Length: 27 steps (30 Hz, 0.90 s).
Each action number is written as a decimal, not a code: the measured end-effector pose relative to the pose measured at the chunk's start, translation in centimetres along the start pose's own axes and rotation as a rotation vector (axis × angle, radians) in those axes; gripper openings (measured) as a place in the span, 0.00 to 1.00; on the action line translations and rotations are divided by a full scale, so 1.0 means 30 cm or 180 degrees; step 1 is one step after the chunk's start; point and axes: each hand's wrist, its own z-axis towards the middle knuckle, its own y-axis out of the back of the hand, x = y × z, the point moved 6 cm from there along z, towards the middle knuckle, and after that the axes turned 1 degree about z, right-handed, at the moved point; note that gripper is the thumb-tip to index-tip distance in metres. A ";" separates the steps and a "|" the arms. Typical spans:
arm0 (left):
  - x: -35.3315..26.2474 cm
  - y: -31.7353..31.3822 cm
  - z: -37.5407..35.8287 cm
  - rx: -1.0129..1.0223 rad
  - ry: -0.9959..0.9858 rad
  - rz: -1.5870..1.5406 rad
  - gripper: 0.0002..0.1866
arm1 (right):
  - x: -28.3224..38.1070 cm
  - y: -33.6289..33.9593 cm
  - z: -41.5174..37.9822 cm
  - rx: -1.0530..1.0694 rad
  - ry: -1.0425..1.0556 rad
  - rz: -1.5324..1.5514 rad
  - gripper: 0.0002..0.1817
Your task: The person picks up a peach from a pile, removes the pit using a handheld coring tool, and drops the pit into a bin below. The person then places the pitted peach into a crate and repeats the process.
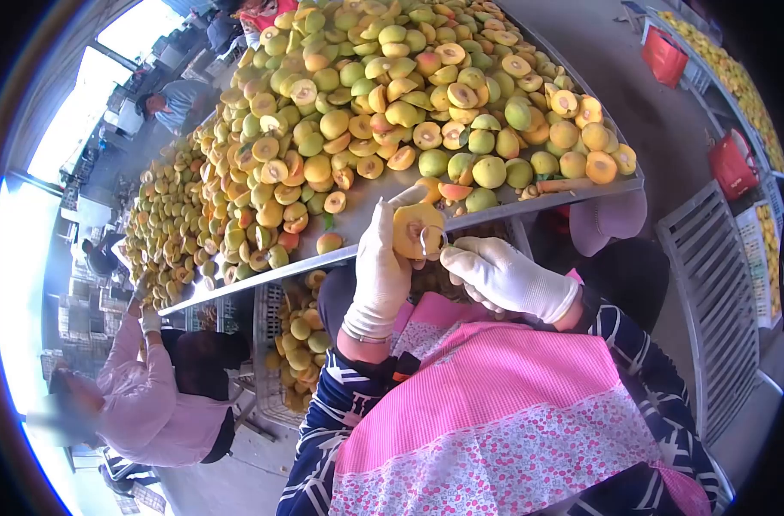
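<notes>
My left hand (pixel 380 275), in a white glove, grips a yellow peach half (pixel 406 228) with its cut face toward my right hand. My right hand (pixel 510 275), gloved too, is closed on a thin curved metal pitting tool (pixel 444 234). The loop of the tool lies against the middle of the cut face. Most of its handle is hidden in my fingers. Both hands are in front of the metal table edge (pixel 516 206), above my pink apron (pixel 512 370). Just behind them lie whole and halved peaches (pixel 488 172).
A large heap of peaches (pixel 349 120) covers the table. Below its edge stands a crate of peaches (pixel 301 344). A co-worker in a pale pink top (pixel 155 404) works at the left. A slatted metal rack (pixel 710 301) and red bags (pixel 733 163) are at the right.
</notes>
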 end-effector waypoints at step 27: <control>-0.100 -0.060 -0.016 0.0785 0.0615 0.0280 0.19 | -0.016 -0.029 -0.127 0.0691 -0.1132 0.0540 0.31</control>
